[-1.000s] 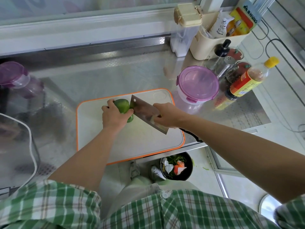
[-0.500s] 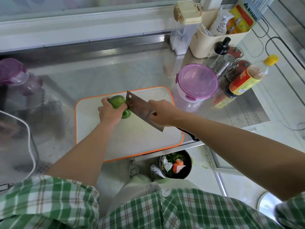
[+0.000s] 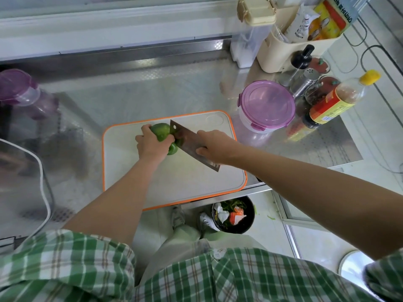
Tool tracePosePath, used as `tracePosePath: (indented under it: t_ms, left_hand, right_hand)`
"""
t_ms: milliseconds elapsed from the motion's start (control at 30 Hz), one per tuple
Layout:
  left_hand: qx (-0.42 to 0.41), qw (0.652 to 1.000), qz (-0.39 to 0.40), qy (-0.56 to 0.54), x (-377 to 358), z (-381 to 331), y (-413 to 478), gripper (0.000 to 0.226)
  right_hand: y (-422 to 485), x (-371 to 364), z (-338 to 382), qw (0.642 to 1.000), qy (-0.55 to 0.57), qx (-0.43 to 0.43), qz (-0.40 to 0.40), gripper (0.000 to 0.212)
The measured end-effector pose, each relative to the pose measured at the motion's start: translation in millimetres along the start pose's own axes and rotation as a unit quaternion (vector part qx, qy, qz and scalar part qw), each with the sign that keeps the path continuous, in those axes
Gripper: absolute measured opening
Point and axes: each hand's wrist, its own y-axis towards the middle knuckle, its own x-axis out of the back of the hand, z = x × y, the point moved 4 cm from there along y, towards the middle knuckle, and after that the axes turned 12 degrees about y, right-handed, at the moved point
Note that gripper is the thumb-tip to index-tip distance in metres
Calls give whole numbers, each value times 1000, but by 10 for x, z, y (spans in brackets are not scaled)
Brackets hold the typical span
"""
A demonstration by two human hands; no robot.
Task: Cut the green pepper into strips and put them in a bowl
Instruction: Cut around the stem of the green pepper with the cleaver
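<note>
Green pepper sits mid-frame on the orange-rimmed cutting board; the left hand grips it, while the right hand grasps the cleaver, whose blade touches the pepper.

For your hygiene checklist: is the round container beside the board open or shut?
Shut: the purple lid covers the round container fully.

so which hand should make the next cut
Right. The right hand grips the rectangular steel cleaver, its blade at the round green pepper; the left hand holds the pepper on the white orange-rimmed cutting board.
</note>
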Motion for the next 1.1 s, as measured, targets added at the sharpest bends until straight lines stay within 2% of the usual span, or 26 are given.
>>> tracePosePath:
  t_ms: [233,367,533,667,900,1100]
  left_hand:
    - [13,1000,1,3,0,-41,53,66]
    - [24,1000,1,5,20,-53,86,63]
    - [38,999,5,1,56,-116,114,61]
    - [45,999,3,10,51,-136,126,61]
    - [48,999,10,13,45,-162,91,62]
    - [64,996,41,-41,96,-104,142,64]
  right_hand:
    - [53,-33,-17,1000,4,-21,-20,21]
    - [71,-50,-8,999,14,-25,-29,9]
    - [105,-72,33,999,21,-26,-40,7]
    - [99,-147,-9,997,-2,-41,-58,15]
    - [19,-240,11,996,-6,-50,-78,16]
    - [3,-158,107,997,-13,-25,-68,17]
